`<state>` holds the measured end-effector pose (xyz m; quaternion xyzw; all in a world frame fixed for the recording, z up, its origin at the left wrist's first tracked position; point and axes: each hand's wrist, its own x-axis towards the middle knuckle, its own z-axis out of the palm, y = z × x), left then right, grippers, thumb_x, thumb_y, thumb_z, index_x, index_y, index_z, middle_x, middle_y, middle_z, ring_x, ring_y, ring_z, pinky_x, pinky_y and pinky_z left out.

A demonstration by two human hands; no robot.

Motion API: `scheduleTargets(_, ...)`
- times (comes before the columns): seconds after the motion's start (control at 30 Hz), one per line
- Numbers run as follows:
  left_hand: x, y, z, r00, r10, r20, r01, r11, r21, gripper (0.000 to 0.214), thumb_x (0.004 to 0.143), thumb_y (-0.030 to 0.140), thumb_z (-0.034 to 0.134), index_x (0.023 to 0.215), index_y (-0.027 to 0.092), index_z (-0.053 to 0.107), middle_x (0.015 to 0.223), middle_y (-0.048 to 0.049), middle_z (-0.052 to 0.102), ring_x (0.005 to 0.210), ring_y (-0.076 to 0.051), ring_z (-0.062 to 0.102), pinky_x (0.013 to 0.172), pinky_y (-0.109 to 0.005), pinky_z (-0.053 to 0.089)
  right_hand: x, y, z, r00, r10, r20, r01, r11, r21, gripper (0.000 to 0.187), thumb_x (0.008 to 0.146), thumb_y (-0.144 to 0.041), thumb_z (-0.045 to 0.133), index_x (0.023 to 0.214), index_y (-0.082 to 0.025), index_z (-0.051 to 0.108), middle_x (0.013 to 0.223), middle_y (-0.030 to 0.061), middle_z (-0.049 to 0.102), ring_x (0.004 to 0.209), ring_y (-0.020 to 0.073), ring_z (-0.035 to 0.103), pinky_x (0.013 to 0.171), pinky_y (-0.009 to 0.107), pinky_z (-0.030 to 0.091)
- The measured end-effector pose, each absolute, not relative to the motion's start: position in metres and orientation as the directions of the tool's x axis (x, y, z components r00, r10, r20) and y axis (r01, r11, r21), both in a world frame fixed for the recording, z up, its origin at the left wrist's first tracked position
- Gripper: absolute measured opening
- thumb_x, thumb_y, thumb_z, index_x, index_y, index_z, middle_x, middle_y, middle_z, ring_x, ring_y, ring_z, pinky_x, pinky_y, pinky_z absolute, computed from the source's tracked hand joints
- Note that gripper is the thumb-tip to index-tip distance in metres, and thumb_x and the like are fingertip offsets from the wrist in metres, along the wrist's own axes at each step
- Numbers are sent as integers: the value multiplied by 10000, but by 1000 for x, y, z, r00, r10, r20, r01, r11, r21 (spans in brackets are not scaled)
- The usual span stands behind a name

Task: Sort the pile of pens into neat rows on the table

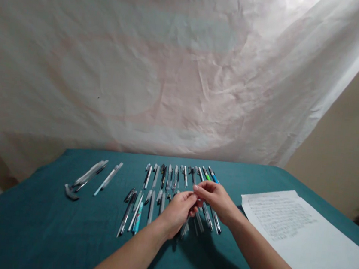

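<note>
My left hand (pixel 180 210) and my right hand (pixel 215 199) meet just above a teal table (pixel 43 222), fingers curled and pinched together. Between their fingertips they grip a small thin thing, likely a pen (pixel 195 200), mostly hidden by the fingers. Under and around both hands lie two rows of pens: a far row (pixel 175 175) and a near row (pixel 140 210).
A small group of pens (pixel 92 175) lies apart at the left. A white sheet of paper with handwriting (pixel 298 230) rests on the table at the right. A creased white cloth (pixel 161 63) hangs behind the table.
</note>
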<state>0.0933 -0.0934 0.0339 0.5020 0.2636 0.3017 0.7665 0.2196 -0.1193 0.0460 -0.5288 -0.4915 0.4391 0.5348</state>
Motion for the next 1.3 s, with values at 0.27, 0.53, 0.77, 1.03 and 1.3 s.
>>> scheduleTargets(0.27, 94, -94, 27, 609, 786, -107, -155, 250, 956, 314, 667, 380, 582, 809, 117, 484, 676, 4, 501, 535, -47, 429, 499, -187, 305, 233, -113, 40, 247, 968, -52, -100, -28, -995, 312, 565, -405, 676, 660, -121, 588, 591, -6, 530, 496, 62, 427, 491, 196, 342)
scheduleTargets(0.53, 94, -94, 31, 661, 737, -140, -218, 368, 904, 281, 695, 391, 548, 707, 124, 460, 635, 9, 486, 479, -30, 380, 452, -180, 259, 234, -114, 42, 102, 991, -91, -302, -56, -952, 319, 604, -367, 670, 821, -137, 623, 893, 81, 600, 712, 124, 546, 618, 224, 438)
scheduleTargets(0.77, 95, -95, 28, 683, 718, -137, -230, 390, 892, 251, 722, 355, 529, 764, 112, 482, 656, -2, 501, 487, -29, 394, 450, -178, 246, 231, -112, 34, 183, 976, -119, -192, -83, -978, 321, 644, -439, 614, 729, -131, 585, 764, 54, 587, 665, 114, 535, 562, 203, 425)
scheduleTargets(1.03, 95, -93, 27, 666, 726, -168, -202, 393, 897, 254, 726, 371, 517, 736, 120, 476, 647, 8, 500, 481, -30, 390, 456, -179, 253, 233, -112, 38, 90, 992, -84, -293, -54, -955, 311, 638, -374, 638, 838, -136, 624, 926, 88, 600, 776, 146, 554, 666, 241, 435)
scheduleTargets(1.3, 95, -93, 23, 667, 727, -162, -193, 379, 905, 270, 710, 387, 531, 756, 126, 486, 651, 5, 509, 481, -33, 399, 455, -178, 261, 232, -110, 29, 156, 982, -104, -277, -58, -959, 284, 628, -390, 648, 669, -118, 578, 677, 28, 583, 621, 101, 527, 593, 221, 426)
